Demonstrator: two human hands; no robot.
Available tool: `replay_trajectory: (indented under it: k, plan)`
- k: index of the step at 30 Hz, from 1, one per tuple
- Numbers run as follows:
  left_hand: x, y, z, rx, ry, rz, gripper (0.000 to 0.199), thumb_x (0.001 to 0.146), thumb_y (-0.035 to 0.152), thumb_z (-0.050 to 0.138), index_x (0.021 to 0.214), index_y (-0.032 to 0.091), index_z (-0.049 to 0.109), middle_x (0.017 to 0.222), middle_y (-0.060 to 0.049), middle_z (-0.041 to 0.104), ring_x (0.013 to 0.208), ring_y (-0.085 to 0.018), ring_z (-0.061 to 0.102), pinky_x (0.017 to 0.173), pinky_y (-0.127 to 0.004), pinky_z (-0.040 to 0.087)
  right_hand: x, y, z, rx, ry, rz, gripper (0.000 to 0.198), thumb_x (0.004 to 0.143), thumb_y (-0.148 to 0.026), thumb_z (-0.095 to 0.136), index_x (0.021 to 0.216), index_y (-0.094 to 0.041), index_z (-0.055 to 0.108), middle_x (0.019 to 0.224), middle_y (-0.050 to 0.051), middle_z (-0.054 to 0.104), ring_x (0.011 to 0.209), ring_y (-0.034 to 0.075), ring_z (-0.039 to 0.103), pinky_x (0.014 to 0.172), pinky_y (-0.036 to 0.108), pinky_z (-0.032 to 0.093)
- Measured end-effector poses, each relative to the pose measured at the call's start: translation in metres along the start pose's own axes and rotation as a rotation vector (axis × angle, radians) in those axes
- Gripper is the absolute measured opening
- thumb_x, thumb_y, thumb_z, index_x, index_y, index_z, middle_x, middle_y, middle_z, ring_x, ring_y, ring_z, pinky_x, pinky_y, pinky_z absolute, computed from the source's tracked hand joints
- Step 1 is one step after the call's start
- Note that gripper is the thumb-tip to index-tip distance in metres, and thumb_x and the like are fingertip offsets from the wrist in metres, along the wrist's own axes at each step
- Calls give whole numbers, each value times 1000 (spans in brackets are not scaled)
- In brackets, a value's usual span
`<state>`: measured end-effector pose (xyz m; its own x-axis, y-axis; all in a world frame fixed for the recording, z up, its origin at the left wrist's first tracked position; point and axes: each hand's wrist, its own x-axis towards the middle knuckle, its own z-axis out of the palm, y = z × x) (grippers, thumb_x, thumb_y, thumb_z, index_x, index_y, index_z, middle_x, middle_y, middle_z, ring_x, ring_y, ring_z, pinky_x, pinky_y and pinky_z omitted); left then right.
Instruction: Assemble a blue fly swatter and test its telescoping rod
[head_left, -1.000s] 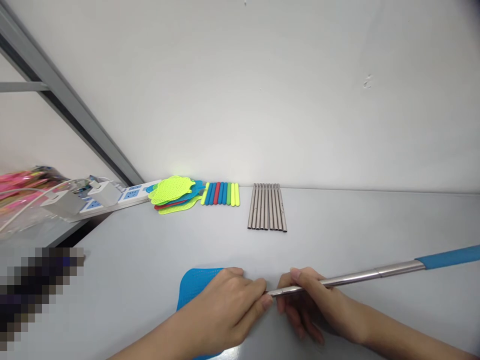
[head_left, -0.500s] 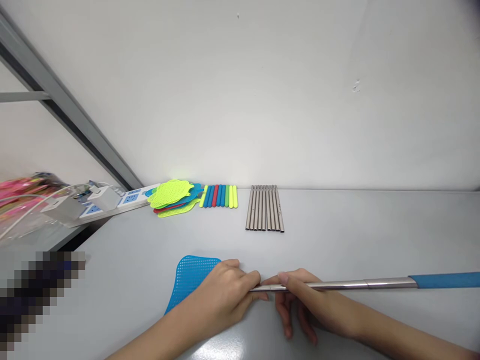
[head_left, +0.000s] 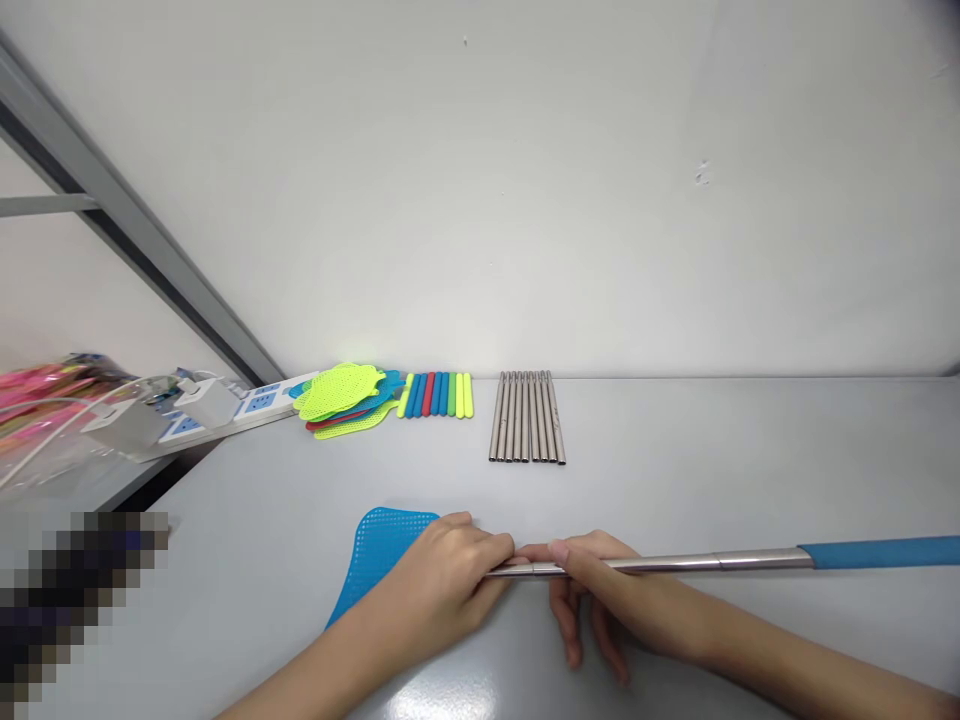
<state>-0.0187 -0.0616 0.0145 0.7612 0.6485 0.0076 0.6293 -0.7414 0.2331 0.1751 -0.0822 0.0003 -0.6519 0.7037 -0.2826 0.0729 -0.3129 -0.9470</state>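
My left hand [head_left: 454, 572] is closed around the joint between a blue perforated fly swatter head [head_left: 382, 550] and the thin end of a telescopic metal rod [head_left: 675, 564]. The joint itself is hidden under its fingers. Right beside it, my right hand [head_left: 600, 580] pinches the rod between thumb and index finger, its other fingers hanging loosely below. The rod runs out to the right, thickening in sections, and ends in a blue handle [head_left: 885, 552] that leaves the picture at the edge.
Several metal rods [head_left: 527, 418] lie side by side near the wall. Left of them are a row of coloured handles [head_left: 439, 395] and a pile of swatter heads [head_left: 341, 392]. A power strip [head_left: 259, 404] with plugged-in adapters and bagged pink items [head_left: 45, 400] sit at far left.
The rod and blue handle have shifted slightly left, closer into my left hand. My left thumb now shows less beneath the rod. The right hand keeps its pinch.
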Motion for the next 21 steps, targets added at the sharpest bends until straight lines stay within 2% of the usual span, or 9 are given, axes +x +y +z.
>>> replay_trajectory:
  k: [6, 10, 14, 21]
  plan:
    - [1, 0, 0, -27, -31, -50, 17, 83, 18, 36, 68, 17, 45, 61, 1, 54, 58, -13, 47, 56, -25, 31, 0, 1, 1, 18, 12, -5, 47, 82, -51, 34, 87, -11, 59, 53, -1, 50, 36, 6, 45, 30, 14, 35]
    - [1, 1, 0, -20, -31, -95, 13, 81, 16, 37, 70, 18, 44, 63, 1, 53, 60, -14, 47, 55, -24, 31, 1, 5, -1, -9, 38, 15, 51, 81, -54, 33, 79, -10, 60, 54, 1, 52, 39, 8, 48, 31, 16, 36]
    - [3, 2, -2, 14, -36, -39, 22, 74, 1, 34, 80, 19, 46, 69, 1, 55, 63, -14, 48, 62, -27, 33, 2, 11, -2, -59, 47, 32, 56, 80, -57, 30, 64, -11, 58, 53, 3, 56, 35, 7, 45, 31, 16, 34]
    - [3, 3, -6, -32, -87, 21, 21, 77, 3, 35, 84, 20, 46, 72, 1, 54, 67, -14, 48, 66, -27, 34, 2, 10, -2, -97, 52, -4, 55, 82, -55, 28, 58, -12, 53, 50, 1, 56, 28, 4, 41, 29, 14, 31]
